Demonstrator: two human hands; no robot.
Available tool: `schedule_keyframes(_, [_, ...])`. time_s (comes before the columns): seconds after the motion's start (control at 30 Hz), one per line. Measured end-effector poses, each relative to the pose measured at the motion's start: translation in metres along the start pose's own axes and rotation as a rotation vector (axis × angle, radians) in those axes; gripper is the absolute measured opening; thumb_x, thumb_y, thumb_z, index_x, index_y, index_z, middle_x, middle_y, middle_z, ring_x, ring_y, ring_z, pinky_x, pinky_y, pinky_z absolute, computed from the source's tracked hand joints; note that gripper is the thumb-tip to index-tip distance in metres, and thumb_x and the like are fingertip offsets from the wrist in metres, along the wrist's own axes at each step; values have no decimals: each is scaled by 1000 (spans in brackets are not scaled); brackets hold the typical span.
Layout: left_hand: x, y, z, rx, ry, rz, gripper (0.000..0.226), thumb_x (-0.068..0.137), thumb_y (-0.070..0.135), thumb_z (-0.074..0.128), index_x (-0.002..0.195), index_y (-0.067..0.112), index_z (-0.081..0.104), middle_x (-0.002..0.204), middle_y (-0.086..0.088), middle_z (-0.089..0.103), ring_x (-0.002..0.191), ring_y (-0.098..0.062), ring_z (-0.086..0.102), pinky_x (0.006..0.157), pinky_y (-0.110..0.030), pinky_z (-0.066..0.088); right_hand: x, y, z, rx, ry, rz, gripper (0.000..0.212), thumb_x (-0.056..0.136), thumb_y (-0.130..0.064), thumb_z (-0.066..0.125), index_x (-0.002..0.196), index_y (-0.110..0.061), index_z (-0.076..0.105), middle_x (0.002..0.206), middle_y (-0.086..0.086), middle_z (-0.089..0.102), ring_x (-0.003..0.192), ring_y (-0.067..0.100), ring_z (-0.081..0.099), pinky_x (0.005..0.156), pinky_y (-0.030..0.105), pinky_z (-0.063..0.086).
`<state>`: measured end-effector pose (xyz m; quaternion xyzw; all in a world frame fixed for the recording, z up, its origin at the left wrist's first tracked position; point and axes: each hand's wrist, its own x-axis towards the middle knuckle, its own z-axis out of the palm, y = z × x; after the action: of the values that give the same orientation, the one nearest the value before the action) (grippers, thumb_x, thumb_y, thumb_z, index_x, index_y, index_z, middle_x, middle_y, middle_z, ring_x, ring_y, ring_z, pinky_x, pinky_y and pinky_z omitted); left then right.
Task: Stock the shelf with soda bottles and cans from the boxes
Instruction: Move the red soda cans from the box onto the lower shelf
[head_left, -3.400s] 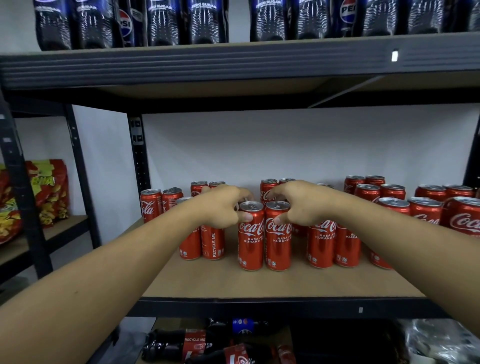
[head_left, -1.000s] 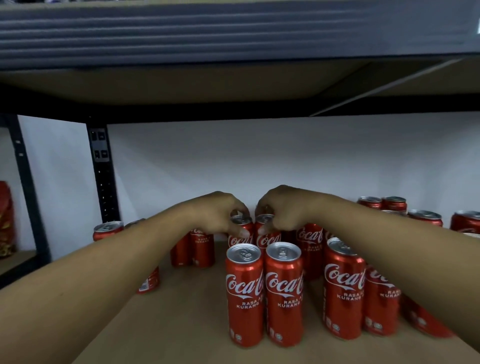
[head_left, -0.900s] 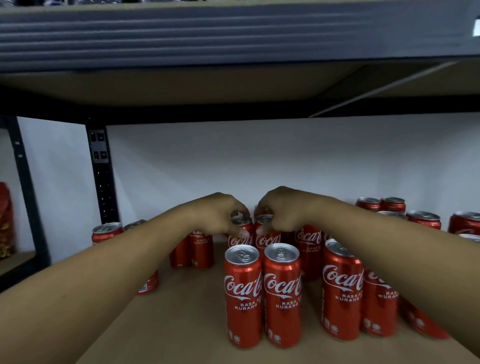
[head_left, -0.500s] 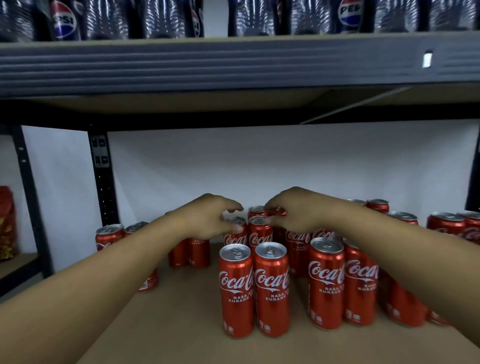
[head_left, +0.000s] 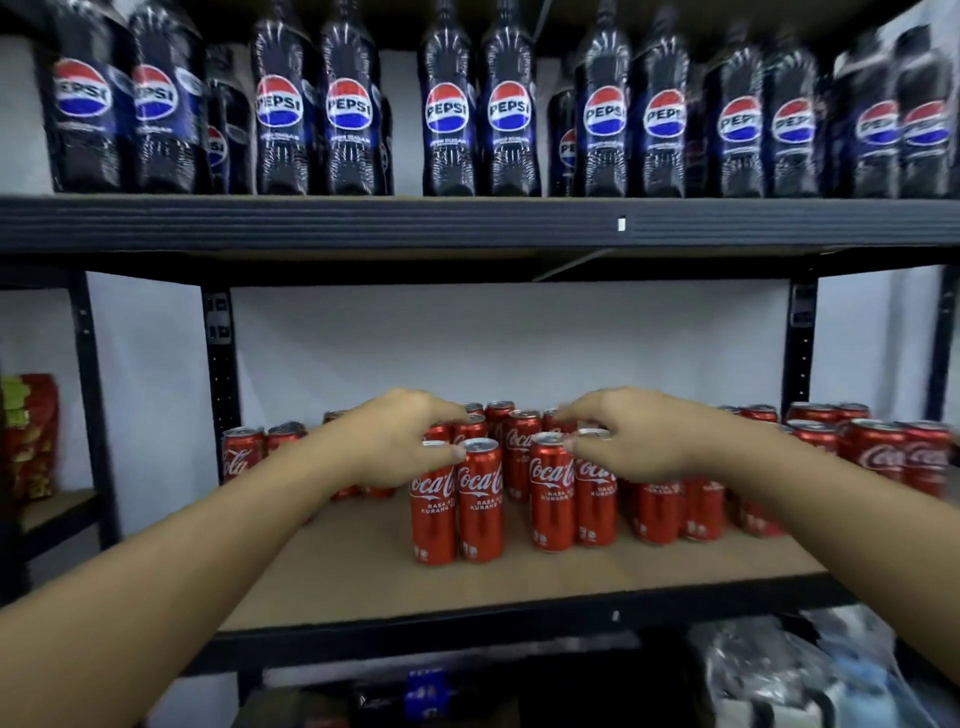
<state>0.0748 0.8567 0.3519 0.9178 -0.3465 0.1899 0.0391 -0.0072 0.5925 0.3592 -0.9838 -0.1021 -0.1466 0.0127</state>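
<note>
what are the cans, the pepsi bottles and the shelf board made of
Cans: likely aluminium, glossy red print, bare silver tops.
Pepsi bottles: likely clear plastic, shiny ribbed walls.
Shelf board: looks like matte tan wood or particleboard, unpainted.

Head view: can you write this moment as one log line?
phase: stocking cans | left hand: over front-left can pair | right hand: fingertips at front-right can pair | grip: unclear | above: Pepsi bottles

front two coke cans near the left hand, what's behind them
More upright red cans run back toward the white wall. The left hand covers those directly behind the front pair, so their count is hidden.
</note>
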Motion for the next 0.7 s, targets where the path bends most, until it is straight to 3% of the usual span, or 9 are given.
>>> schedule_keyframes(0.2, [-10,29,-1,-5,-17,4,54,97,50,58,147,30,50,149,5,54,134,-18,51,109,-40,45,-21,3,2,46,-42,60,54,101,-44,51,152,-28,43,161,-9,37,141,17,43,112,35,37])
schedule_keyframes(0.33, [12,25,4,-54,-13,-10,52,96,50,60,144,33,53,146,6,57,131,-17,53,107,-41,47,-2,22,5,49,-64,133,54,100,-44,54,151,-29,44,155,-5,46,137,18,47,108,34,39])
schedule_keyframes(0.47, [58,8,15,-97,-7,-22,48,96,48,62,140,32,56,138,9,62,118,-14,59,99,-36,51,40,53,5,47,-37,169,51,98,-45,55,146,-28,51,148,-5,54,132,19,52,109,34,43])
schedule_keyframes(0.6, [124,-5,26,-173,-28,-42,37,94,45,65,129,33,62,123,10,66,100,-10,60,80,-29,50,96,81,5,59,-83,158,50,97,-36,54,146,-26,52,151,-5,51,135,17,49,110,31,40])
schedule_keyframes(0.7, [170,-10,41,-164,-117,-56,42,91,47,69,129,30,61,124,6,66,104,-13,60,84,-31,52,131,96,6,90,-174,160,54,97,-39,57,149,-31,46,155,-7,45,136,18,47,111,34,40])
